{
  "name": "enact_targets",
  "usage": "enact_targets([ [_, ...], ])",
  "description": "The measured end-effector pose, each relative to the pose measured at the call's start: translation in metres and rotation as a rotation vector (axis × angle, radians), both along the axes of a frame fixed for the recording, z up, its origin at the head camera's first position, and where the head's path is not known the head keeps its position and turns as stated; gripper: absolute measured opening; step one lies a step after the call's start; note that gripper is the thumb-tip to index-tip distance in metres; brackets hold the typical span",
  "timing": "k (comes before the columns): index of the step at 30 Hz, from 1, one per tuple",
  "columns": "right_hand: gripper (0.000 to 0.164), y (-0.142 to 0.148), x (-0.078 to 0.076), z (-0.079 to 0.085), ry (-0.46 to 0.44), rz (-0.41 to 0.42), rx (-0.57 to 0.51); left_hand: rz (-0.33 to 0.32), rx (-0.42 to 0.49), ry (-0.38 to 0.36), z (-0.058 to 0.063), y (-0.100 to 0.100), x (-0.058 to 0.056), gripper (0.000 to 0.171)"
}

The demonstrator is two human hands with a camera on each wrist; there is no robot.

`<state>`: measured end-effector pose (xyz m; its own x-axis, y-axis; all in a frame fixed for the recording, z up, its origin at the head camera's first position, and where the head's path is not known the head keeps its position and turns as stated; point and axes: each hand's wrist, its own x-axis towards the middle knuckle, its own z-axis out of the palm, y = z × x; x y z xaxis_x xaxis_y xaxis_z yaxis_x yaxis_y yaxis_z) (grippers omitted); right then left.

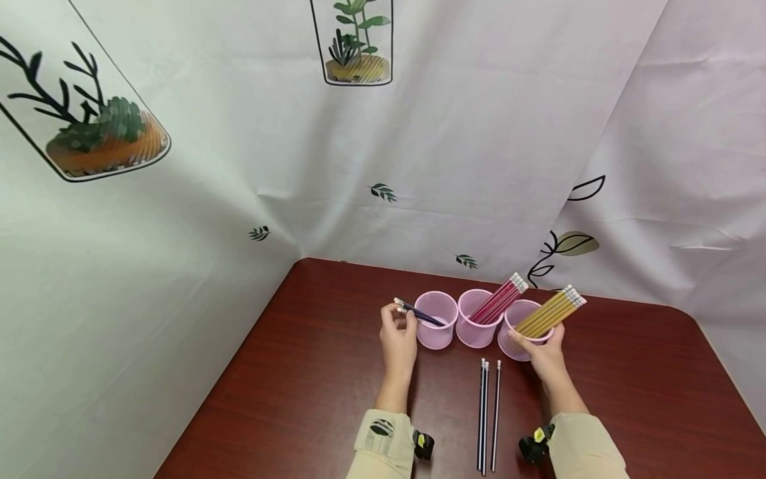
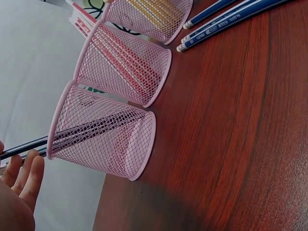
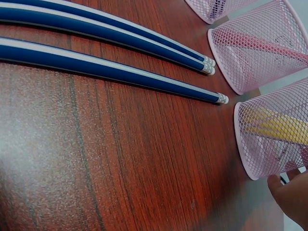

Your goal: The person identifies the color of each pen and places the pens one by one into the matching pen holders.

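My left hand pinches a few dark blue pencils near their white eraser ends. Their other ends lean inside the left pink mesh cup, lying over its rim. At the right, my right hand holds the right pink mesh cup, thumb on its near side and fingers on its far right. Yellow pencils stand slanted in that cup, erasers up. Between the two, the middle pink mesh cup carries red pencils that also lean right.
Three blue pencils lie on the brown table in front of the cups, two side by side and a single pencil slightly apart. The cups stand in a row near the back edge, before a white patterned cloth.
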<state>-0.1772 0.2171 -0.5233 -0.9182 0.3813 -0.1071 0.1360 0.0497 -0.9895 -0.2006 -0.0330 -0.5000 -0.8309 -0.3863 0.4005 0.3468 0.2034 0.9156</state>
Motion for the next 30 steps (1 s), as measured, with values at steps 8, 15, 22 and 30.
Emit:
enact_targets([
  [8, 0.094, 0.0004, -0.0006, -0.0021, 0.018, -0.012, 0.005, 0.009, 0.047, -0.002, -0.0025, -0.0027, -0.0022, 0.018],
  [15, 0.095, 0.0003, -0.0002, -0.0012, 0.013, -0.008, 0.005, 0.028, 0.017, 0.006, -0.0035, -0.0033, -0.0032, 0.016],
  [22, 0.096, 0.0, 0.0001, -0.0005, -0.006, -0.001, 0.005, 0.044, -0.009, 0.015, -0.0057, -0.0027, -0.0018, 0.014],
  [30, 0.098, 0.0005, 0.0009, 0.0009, -0.019, 0.003, 0.01, 0.031, -0.002, -0.011, -0.0081, -0.0035, -0.0031, 0.017],
])
